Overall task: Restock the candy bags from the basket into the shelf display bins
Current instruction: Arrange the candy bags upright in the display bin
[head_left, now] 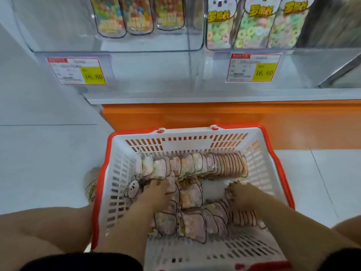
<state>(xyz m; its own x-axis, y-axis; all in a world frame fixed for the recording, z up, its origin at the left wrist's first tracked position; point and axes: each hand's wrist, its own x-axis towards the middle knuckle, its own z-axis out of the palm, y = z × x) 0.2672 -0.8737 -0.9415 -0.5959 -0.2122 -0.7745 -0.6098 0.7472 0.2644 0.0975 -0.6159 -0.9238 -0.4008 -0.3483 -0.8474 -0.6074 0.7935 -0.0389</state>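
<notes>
Clear plastic candy bags (190, 196), judged light and soft, are piled in the near red-rimmed white basket (121, 173), left hand (156, 191) and right hand (243, 194) pressed among them, grips unclear, edges best pinched.

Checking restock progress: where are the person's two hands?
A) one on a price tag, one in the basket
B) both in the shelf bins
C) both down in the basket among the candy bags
C: the left hand and right hand both reach among the candy bags inside the basket.

Candy bags (190, 198) in basket (195, 134) below bins (58, 32)
</notes>
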